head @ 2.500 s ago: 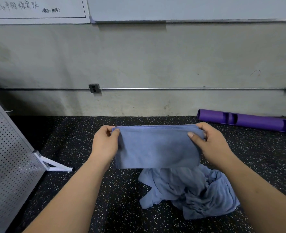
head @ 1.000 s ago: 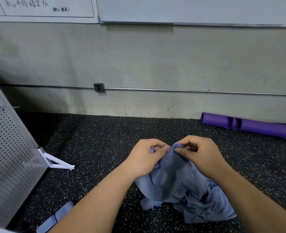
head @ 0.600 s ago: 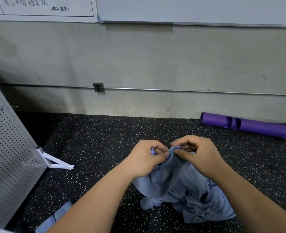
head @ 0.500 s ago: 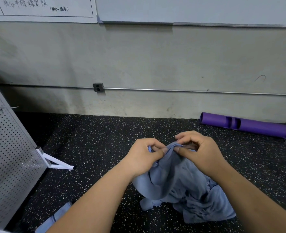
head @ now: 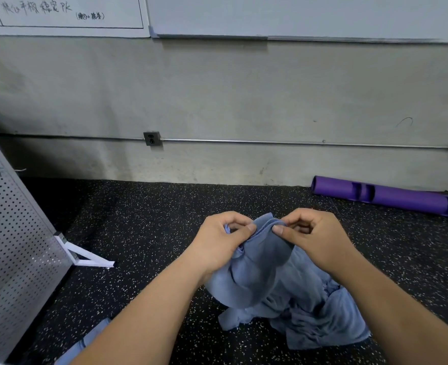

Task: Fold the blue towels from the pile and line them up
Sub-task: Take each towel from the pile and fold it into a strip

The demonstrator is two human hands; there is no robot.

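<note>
Head, L grip [head: 221,239], R grip [head: 316,238] pinch towel [head: 262,267]

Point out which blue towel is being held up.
The raised towel, pinched at its top edge by the left hand and right hand; the pile and the towel at lower left lie on the floor.

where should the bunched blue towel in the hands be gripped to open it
Its top hem, pinched from above, one hand near each corner. The left hand and right hand pinch it close together, so the blue towel hangs bunched over the pile; a wider hold should spread it.
</note>
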